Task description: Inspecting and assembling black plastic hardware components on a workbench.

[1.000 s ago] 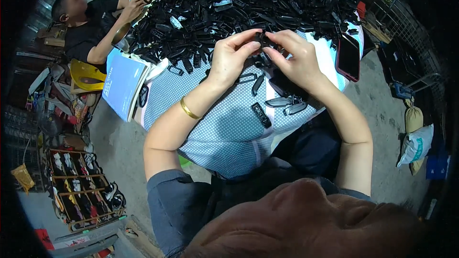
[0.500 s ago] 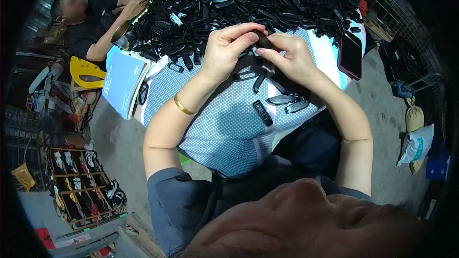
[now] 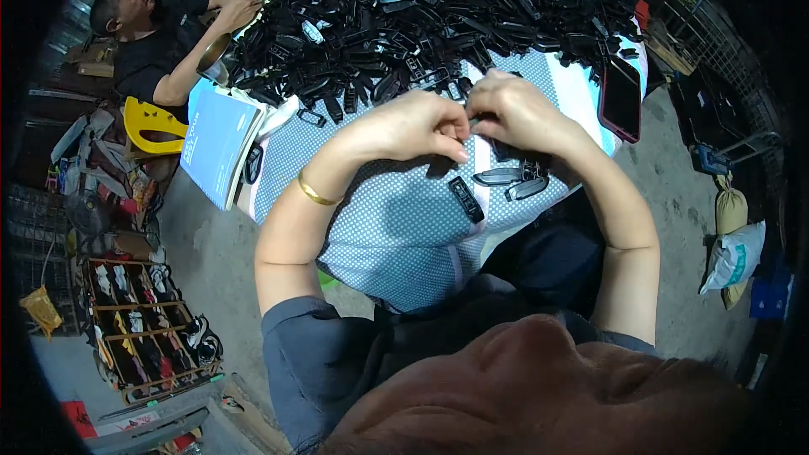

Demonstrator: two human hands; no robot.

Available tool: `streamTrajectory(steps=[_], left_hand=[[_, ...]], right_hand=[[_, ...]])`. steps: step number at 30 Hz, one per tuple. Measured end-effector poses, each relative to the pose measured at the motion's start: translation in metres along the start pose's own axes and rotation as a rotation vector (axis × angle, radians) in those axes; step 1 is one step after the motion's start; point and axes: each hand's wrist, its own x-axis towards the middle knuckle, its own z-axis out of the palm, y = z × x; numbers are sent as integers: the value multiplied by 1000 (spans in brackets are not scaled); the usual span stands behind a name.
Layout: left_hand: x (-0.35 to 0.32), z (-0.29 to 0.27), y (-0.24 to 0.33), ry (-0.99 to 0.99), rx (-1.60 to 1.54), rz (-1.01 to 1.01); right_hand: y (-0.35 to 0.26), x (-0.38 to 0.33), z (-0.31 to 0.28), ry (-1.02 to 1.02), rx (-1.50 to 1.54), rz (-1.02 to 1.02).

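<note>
My left hand [image 3: 419,128] is low over the patterned cloth [image 3: 396,211], fingers loosely bent, thumb apart from them. Nothing shows in it. Close beside it, my right hand [image 3: 516,111] has its fingers curled downward and together; whatever they pinch is hidden. The two hands' fingertips nearly meet. Just below them lie a black slotted plastic casing [image 3: 466,200], a smooth dark oblong cover [image 3: 497,177] and another small casing [image 3: 527,190]. Beyond the hands spreads a big heap of black plastic casings [image 3: 379,42].
A blue book [image 3: 217,145] lies at the table's left edge, near a yellow plastic piece [image 3: 152,126] and a metal cup [image 3: 215,59]. A phone [image 3: 621,99] rests at the right edge. Another person [image 3: 156,42] sits at the far left. Sacks [image 3: 735,257] stand on the floor at right.
My hands have come down nearer the cloth, and the dark piece held between them is no longer visible there. My left thumb has moved away from its fingers.
</note>
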Motion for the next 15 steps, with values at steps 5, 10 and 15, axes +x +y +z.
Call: streamTrajectory(steps=[5,10,15], left_hand=[[22,5,-19,606,313,211],[46,11,-40,669,673,155],[43,8,-45,672,871,23]], right_hand=[[28,-4,-7,208,385,418],[35,-5,-17,326,547,571],[37,-10,-21,347,531,555]])
